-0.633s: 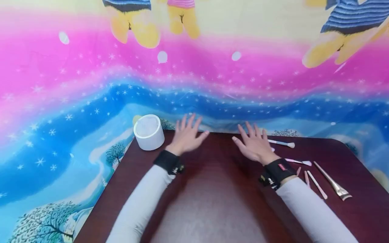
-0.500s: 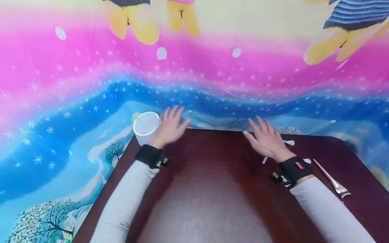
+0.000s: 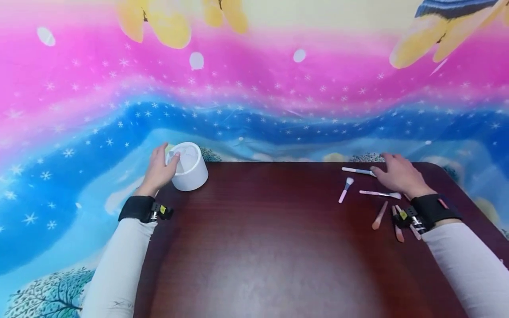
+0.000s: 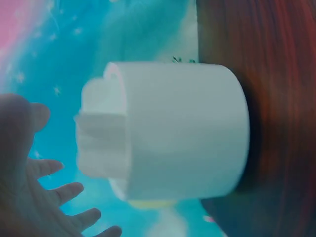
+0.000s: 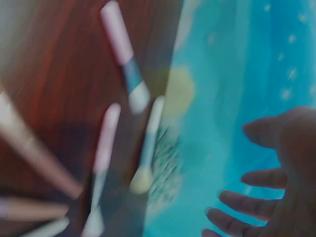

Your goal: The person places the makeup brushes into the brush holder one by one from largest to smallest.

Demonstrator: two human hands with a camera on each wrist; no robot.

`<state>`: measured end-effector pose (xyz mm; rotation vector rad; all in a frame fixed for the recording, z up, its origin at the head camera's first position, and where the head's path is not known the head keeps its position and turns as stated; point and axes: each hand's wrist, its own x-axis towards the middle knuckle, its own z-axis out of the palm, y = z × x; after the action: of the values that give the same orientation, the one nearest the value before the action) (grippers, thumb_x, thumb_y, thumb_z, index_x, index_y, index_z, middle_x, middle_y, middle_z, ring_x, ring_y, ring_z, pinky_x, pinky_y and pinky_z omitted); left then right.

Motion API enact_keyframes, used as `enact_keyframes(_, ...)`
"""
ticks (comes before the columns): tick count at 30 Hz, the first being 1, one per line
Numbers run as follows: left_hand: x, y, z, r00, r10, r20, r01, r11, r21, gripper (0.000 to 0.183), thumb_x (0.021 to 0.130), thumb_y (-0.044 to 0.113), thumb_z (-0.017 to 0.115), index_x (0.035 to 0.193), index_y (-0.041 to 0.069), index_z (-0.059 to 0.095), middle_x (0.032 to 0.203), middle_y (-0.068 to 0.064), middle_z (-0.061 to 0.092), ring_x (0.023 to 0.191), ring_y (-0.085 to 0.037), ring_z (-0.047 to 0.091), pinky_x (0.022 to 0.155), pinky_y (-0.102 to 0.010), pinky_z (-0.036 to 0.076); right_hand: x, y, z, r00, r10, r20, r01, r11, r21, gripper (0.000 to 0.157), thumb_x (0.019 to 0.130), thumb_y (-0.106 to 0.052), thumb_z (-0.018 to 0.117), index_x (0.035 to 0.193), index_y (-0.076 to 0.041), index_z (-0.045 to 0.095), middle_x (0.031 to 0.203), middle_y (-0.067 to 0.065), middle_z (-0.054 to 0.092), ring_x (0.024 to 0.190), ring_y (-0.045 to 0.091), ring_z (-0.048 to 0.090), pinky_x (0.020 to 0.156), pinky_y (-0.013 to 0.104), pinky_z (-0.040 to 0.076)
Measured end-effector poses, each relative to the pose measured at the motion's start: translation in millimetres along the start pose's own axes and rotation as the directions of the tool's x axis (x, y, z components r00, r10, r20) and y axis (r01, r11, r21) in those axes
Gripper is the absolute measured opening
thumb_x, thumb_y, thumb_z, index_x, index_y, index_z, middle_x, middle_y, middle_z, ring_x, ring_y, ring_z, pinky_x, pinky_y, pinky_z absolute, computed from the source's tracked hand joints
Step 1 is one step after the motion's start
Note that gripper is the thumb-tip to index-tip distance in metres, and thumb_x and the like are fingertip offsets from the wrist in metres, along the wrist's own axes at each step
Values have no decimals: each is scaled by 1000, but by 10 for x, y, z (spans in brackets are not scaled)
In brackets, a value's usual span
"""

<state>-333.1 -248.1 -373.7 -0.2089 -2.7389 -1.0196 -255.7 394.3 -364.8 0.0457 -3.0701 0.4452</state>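
My left hand (image 3: pixel 159 170) is at the left rim of a white round container (image 3: pixel 191 179), its thumb overlapping the opening in the head view. The left wrist view shows that hand with fingers spread and apart from the container (image 4: pixel 182 131), where a pale, folded-looking piece (image 4: pixel 101 143) sticks out of the mouth. Over at the right, my right hand (image 3: pixel 401 176) hovers above several makeup brushes, fingers extended and holding nothing. Nearest it lie a white-and-blue brush (image 3: pixel 355 171) and a pink brush (image 3: pixel 379 194). The right wrist view is blurred.
A short pink brush (image 3: pixel 346 191) lies left of the others. Closer to me are brown-tipped brushes (image 3: pixel 379 216), some partly hidden by my right wrist strap (image 3: pixel 435 210). A printed cloth (image 3: pixel 254 88) hangs behind the dark wooden table (image 3: pixel 258 238).
My hands have moved apart: the left one outward to the container's left side, the right one outward over the brushes. The view has tilted slightly down, and more brushes are uncovered.
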Motion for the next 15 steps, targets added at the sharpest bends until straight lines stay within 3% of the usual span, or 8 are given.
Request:
enact_keyframes(8,10,-197,45,998,-55,29,58,991,-118,71,99,46,33,148,3,5,150,-27,5,134,-40,6,104,-63,14,-265,536,-65,987,120,104,-116,992,-39,69,93,-45,49,128,13,39,117,38,43,102,52,43,75,66,36)
enact_keyframes(13,75,-232,132,995,-64,76,75,986,-152,73,99,49,31,147,-1,7,148,-29,10,133,-41,10,104,-62,15,-480,777,8,969,128,210,-124,992,-34,48,90,-29,58,114,12,51,101,32,55,85,42,53,63,55,43)
enact_keyframes(15,59,-281,102,994,-72,77,84,984,-156,74,99,49,30,146,-3,8,148,-29,11,133,-41,10,105,-61,15,-478,784,72,965,118,235,-114,993,-29,40,87,-19,59,111,12,54,95,28,58,80,38,55,59,51,43)
